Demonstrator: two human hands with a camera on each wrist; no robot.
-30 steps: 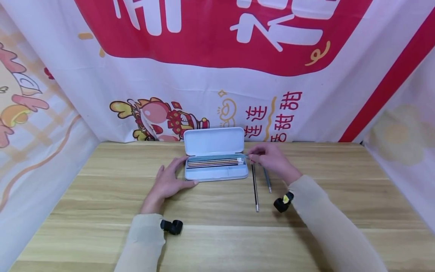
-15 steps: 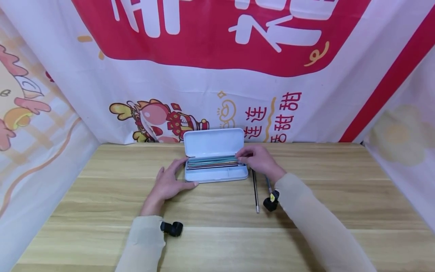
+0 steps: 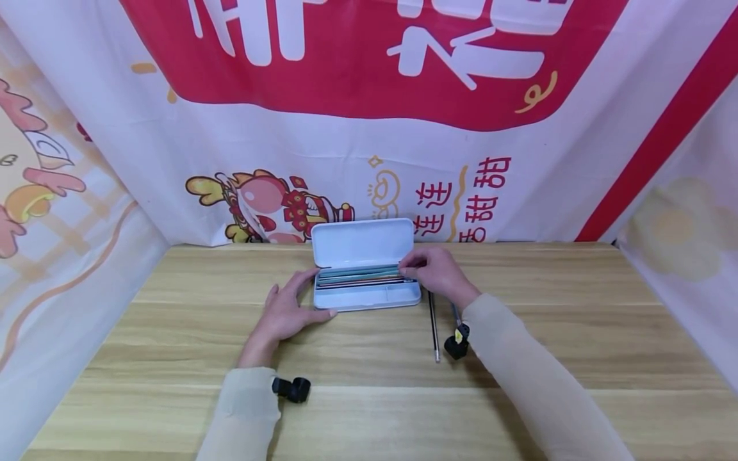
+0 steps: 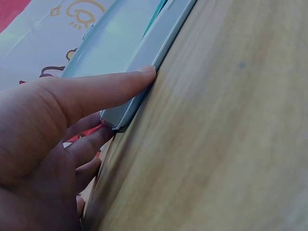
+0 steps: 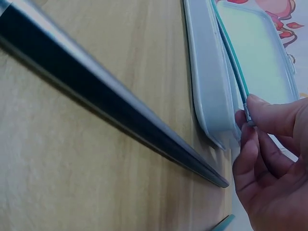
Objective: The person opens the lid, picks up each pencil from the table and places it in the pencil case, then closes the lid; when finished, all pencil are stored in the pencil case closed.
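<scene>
A pale blue pencil case [image 3: 352,301] lies with its lid [image 3: 364,243] raised near the back of the table. Several pencils [image 3: 359,280] lie lengthwise in its rear compartment. My left hand [image 3: 284,312] holds the case's left end, the thumb [image 4: 115,89] on the front edge and fingers at the corner. Over the case's right end, my right hand [image 3: 439,272] pinches a teal pencil [image 5: 236,62] by its eraser end between thumb and fingers. The rest of that pencil lies along the inside of the case.
On the wooden table [image 3: 369,410], right of the case, lies a black striped pencil [image 3: 434,326]. Beside it is a blue-grey pencil [image 3: 455,312], partly hidden by the right wrist's camera [image 3: 457,342]. A printed cloth [image 3: 277,141] hangs behind the table.
The right hand has moved left from beside the case to over its right end, bringing the teal pencil inside. During the last half second it has barely moved. The left hand stays put.
</scene>
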